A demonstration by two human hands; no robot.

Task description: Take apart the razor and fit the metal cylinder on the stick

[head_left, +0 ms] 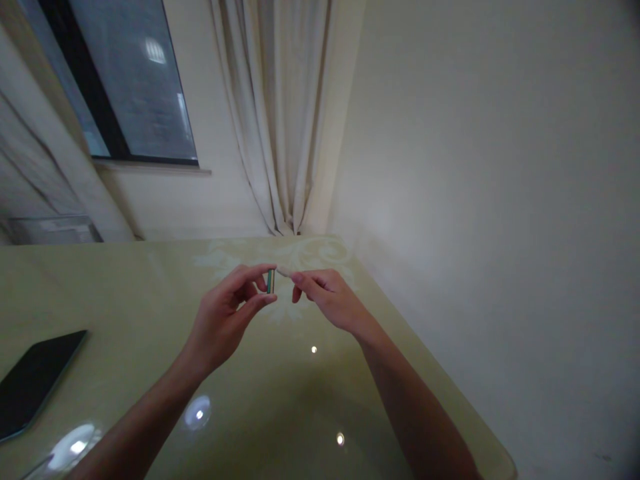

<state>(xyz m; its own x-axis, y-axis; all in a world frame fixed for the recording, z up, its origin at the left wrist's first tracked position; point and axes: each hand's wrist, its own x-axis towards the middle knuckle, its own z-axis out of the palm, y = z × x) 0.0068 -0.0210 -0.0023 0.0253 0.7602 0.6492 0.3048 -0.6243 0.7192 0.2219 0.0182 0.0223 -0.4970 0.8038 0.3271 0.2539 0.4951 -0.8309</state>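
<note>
Between thumb and index finger, my left hand (229, 307) holds a small flat piece with green and pale stripes (271, 281), upright above the table. It looks like a little circuit board seen nearly edge-on, but its kind is too small to make out. My right hand (324, 293) pinches a small whitish piece (283, 271) that sticks out to the left from its fingertips. The tip of this whitish piece is close to the top of the striped piece; whether they touch I cannot tell.
Below my hands lies a glossy yellowish-green table (280, 400) with a pale floral pattern and light reflections. A dark tablet-like slab (37, 380) rests at the left. The wall (475, 233) borders the table's right edge. Curtains (280, 120) hang behind, beside a window (135, 80).
</note>
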